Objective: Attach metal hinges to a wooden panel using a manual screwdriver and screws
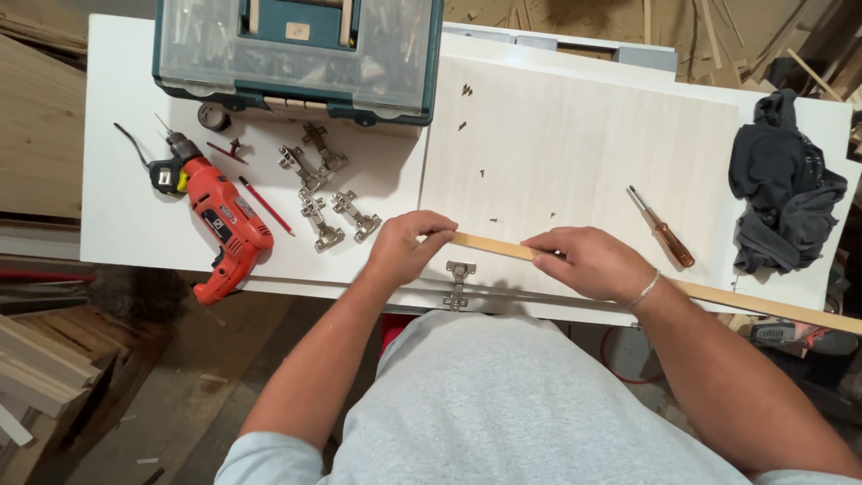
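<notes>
The wooden strip (489, 246) should lie flat and steady along the pale panel's (575, 144) near edge, above the mounted hinge (459, 284). The left hand (406, 247) pinches its end; the right hand (588, 260) presses curled on its middle. Loose hinges (328, 193) and a red drill (224, 220) lie beyond the left hand, a screwdriver (663, 229) beyond the right.

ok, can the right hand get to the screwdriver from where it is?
Probably yes. The right hand rests on the wooden strip; the screwdriver lies loose on the pale panel just beyond it, nothing between, though the hand would have to leave the strip.
</notes>
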